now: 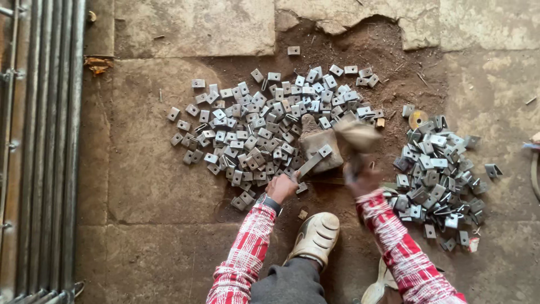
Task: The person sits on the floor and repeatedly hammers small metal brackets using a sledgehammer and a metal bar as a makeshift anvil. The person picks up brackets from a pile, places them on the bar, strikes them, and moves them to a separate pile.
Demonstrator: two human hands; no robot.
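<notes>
Grey square metal plate (325, 150) sits on stone block (315, 147).

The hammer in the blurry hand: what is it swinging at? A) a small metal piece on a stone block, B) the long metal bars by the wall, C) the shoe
A: the right hand swings the hammer over the stone block, where the left hand holds a flat bar with a small metal piece.

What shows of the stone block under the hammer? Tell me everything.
The stone block is a rough, brownish-grey lump standing on the dirt between the two piles of metal pieces. A small metal piece lies on its top, at the end of a flat bar gripped by the left hand. The blurred hammer overlaps its upper right edge.
</notes>
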